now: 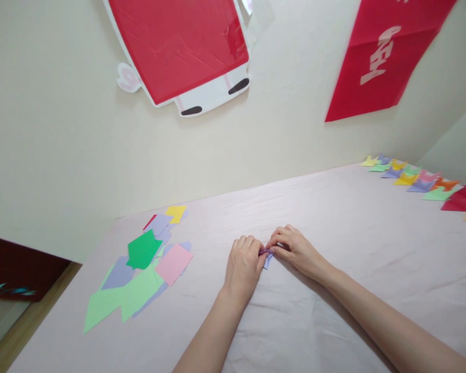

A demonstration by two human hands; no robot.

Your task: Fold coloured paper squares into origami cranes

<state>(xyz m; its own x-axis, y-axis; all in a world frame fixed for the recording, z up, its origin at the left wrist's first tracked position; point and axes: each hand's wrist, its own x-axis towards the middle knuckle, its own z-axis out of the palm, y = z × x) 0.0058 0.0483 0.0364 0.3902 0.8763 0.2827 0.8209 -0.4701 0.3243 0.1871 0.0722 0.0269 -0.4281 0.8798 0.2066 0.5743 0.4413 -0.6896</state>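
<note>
- Purple paper point(267, 262), small and creased, just below centre of the frame;
- left hand point(245, 261) and right hand point(294, 250), each grip pinched tight on it;
- coloured sheets point(143, 250) scattered at left;
- folded shapes point(422, 185) lining upper right;

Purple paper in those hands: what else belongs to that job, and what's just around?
Belongs:
purple paper, in left hand and right hand
likely, being paper too: loose coloured sheets, folded coloured shapes

Just around:
red-and-white wall cutout
red wall hanging with pale writing
</note>
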